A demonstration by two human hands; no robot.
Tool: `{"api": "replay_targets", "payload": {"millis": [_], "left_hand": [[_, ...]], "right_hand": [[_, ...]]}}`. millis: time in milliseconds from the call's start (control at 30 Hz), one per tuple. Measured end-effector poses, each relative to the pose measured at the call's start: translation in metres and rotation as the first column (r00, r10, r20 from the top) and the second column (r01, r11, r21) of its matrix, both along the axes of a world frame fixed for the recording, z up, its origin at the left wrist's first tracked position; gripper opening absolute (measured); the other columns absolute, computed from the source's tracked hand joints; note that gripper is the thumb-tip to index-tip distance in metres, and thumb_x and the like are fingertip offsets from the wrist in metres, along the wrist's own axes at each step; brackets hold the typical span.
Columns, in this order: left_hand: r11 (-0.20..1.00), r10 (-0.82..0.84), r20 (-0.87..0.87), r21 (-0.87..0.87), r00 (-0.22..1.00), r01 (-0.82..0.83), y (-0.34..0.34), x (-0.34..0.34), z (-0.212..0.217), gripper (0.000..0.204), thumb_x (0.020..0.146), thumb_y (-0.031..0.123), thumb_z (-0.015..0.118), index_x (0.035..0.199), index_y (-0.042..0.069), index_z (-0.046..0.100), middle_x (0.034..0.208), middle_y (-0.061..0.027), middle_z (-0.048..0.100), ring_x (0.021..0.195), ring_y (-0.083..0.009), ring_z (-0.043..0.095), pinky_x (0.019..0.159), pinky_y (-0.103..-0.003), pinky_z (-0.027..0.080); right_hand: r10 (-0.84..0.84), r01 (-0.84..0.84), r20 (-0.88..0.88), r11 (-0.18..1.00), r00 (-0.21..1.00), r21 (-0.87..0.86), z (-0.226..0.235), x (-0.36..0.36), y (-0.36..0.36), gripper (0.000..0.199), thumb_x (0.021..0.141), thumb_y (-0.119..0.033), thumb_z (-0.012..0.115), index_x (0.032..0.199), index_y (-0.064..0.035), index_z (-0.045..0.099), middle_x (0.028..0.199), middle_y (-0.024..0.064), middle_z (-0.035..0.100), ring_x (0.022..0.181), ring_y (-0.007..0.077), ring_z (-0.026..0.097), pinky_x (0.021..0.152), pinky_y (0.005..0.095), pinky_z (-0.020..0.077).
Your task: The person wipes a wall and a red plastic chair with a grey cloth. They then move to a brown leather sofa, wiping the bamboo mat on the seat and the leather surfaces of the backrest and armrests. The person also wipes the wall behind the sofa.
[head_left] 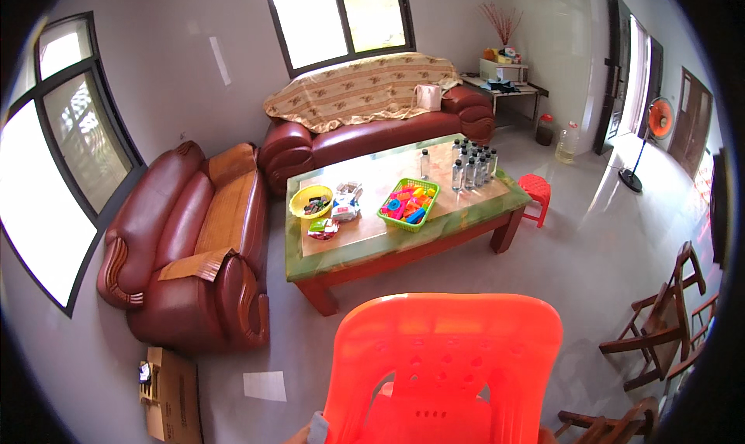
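From where I sit, I get only a sliver of each hand at the lower edge. The left hand (297, 438) sits at the lower left side of a red plastic chair (446, 320), with a small grey piece (318, 427) lying against the chair's edge there. The right hand (548, 436) shows even less, just beside the chair's lower right side. I cannot tell whether either hand is gripping: the fingers are out of my view. The chair stands directly between the two hands, its pierced backrest rising ahead of them and part of the seat visible through the openings.

Beyond the chair, I have a low table (293, 238) with a green border. On it are a green basket (398, 224) of bright coloured pieces, a yellow bowl (296, 203) with dark items inside, some small packages (347, 202) and a cluster of clear bottles (471, 172) with dark caps. A red stool (535, 186) stands by the table's right end.

Farther out, I see two brown-red sofas (372, 139), a cardboard box (177, 393) at lower left, wooden chairs (660, 331) at right and a standing fan (660, 120).
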State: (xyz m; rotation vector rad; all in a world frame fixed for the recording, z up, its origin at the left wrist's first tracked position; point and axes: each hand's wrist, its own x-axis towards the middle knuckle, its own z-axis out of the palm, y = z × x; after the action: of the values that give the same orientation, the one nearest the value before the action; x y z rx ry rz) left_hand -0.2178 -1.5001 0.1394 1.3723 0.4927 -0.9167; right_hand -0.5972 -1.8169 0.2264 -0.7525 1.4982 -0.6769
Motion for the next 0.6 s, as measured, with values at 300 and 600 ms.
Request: {"api": "replay_targets", "payload": {"millis": [300, 600], "left_hand": [[0.998, 0.045, 0.023, 0.054, 0.999, -0.046, 0.018, -0.011, -0.013, 0.045, 0.095, 0.031, 0.043, 0.127, 0.001, 0.051, 0.12, -0.0156, 0.058, 0.098, -0.0287, 0.062, 0.085, -0.043, 0.051], [0.997, -0.024, 0.068, 0.075, 0.997, 0.019, 0.039, -0.007, -0.019, 0.045, 0.095, 0.032, 0.042, 0.127, 0.002, 0.051, 0.121, -0.0157, 0.057, 0.097, -0.0289, 0.062, 0.084, -0.043, 0.052]], "right_hand": [[0.098, -0.099, -0.024, 0.995, 0.995, -0.022, -0.019, 0.018, -0.019, 0.039, 0.091, -0.041, 0.044, 0.095, -0.0067, 0.063, 0.083, 0.0097, 0.063, 0.079, 0.0221, 0.061, 0.065, 0.0405, 0.0494], [0.144, -0.149, -0.118, 0.988, 0.983, -0.034, -0.023, -0.019, 0.021, 0.038, 0.091, -0.04, 0.045, 0.095, -0.0069, 0.062, 0.082, 0.0092, 0.062, 0.077, 0.0216, 0.061, 0.064, 0.0399, 0.0492]]}}
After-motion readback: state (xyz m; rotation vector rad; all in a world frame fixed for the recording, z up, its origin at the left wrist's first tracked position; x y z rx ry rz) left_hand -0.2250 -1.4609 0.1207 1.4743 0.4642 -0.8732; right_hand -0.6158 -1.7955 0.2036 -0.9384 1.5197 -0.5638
